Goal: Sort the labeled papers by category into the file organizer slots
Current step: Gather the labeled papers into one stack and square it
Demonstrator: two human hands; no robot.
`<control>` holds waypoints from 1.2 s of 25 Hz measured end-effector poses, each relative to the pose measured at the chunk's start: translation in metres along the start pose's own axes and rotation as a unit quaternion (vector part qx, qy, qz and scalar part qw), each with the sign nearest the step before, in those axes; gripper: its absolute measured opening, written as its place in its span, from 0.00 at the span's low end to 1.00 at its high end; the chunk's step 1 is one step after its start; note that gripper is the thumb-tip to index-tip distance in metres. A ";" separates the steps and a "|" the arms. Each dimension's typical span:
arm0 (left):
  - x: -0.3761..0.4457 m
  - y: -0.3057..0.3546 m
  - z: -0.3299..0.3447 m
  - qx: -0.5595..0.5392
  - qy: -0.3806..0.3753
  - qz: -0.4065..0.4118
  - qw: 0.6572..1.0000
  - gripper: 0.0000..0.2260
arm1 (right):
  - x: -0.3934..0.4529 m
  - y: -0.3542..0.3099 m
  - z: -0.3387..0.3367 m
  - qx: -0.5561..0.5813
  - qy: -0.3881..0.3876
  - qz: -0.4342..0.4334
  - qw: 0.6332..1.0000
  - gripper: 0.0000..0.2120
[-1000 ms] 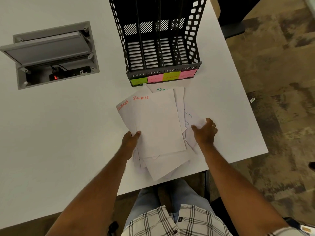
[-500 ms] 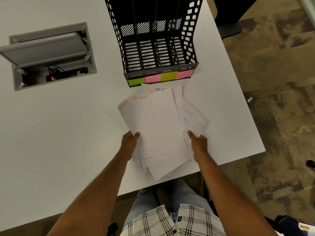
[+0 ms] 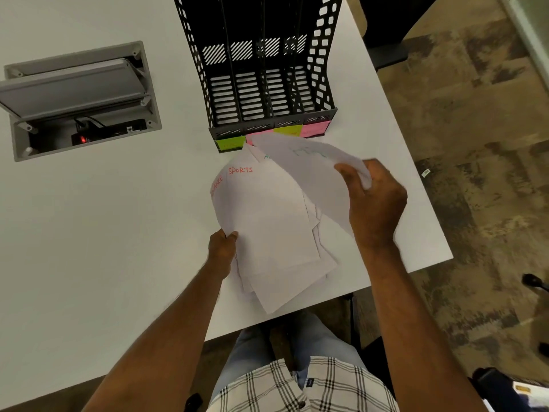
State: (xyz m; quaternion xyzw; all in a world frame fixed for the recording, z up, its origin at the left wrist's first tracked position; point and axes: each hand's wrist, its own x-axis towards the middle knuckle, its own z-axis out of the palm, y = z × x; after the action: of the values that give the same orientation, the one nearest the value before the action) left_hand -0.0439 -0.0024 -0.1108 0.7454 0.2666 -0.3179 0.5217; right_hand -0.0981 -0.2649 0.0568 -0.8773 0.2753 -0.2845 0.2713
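Since a moment ago my right hand [image 3: 375,200] has lifted one sheet [image 3: 315,171], pinched, off the white table [image 3: 104,233], while my left hand [image 3: 221,248] grips the paper stack [image 3: 267,227] before the file organizer [image 3: 261,84].

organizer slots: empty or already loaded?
Empty as far as visible: the file organizer shows bare slatted floors in all four slots; every paper is outside, in the stack or the right hand.

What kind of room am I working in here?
Most likely an office or meeting room: a white table with a built-in power box with its lid up, a black file organizer with sticky-note labels, and patterned carpet beside it.
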 end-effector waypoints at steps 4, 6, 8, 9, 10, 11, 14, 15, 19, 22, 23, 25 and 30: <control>0.001 0.000 -0.003 0.015 -0.011 0.000 1.000 0.14 | 0.029 -0.030 -0.012 0.030 -0.024 -0.042 0.998 0.22; 0.002 -0.003 -0.007 0.007 -0.032 -0.010 0.999 0.14 | 0.027 -0.022 0.004 -0.007 -0.077 -0.045 0.996 0.27; 0.001 -0.003 -0.009 -0.006 -0.055 -0.006 0.998 0.13 | 0.013 0.002 0.033 -0.079 -0.145 -0.033 0.986 0.31; 0.001 -0.001 -0.009 -0.008 -0.052 -0.008 0.999 0.13 | 0.003 0.017 0.049 -0.103 -0.184 -0.018 0.977 0.33; 0.001 0.001 -0.010 -0.014 -0.040 -0.014 0.999 0.13 | -0.008 0.032 0.063 -0.113 -0.220 0.003 0.969 0.34; 0.001 0.004 -0.009 -0.027 -0.022 -0.025 0.999 0.13 | -0.020 0.047 0.076 -0.113 -0.249 0.028 0.961 0.35; -0.002 0.009 -0.004 -0.080 0.009 -0.045 0.996 0.16 | -0.053 0.074 0.102 -0.055 -0.299 0.127 0.944 0.33; -0.002 0.008 -0.002 -0.074 0.009 -0.038 0.996 0.19 | -0.062 0.077 0.107 -0.016 -0.303 0.164 0.939 0.35; 0.003 0.010 0.002 0.029 -0.007 0.008 1.000 0.24 | -0.098 0.084 0.116 -0.058 -0.202 0.309 0.928 0.37; 0.010 0.015 0.006 0.075 -0.031 -0.005 0.997 0.31 | -0.116 0.083 0.115 -0.089 -0.252 0.364 0.892 0.35; 0.012 0.016 0.006 0.098 -0.041 -0.011 0.994 0.33 | -0.119 0.083 0.115 -0.078 -0.280 0.354 0.889 0.34; 0.013 0.019 0.007 0.138 -0.056 -0.013 0.989 0.37 | -0.115 0.086 0.114 -0.006 -0.301 0.363 0.882 0.31; 0.009 0.016 0.005 0.140 -0.062 0.026 0.988 0.31 | -0.104 0.093 0.106 0.126 -0.296 0.475 0.819 0.27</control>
State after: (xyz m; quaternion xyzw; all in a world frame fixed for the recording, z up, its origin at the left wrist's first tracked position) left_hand -0.0274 -0.0116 -0.1091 0.7966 0.1672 -0.3840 0.4359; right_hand -0.1317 -0.2295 -0.1115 -0.6375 0.5261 0.1206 0.5497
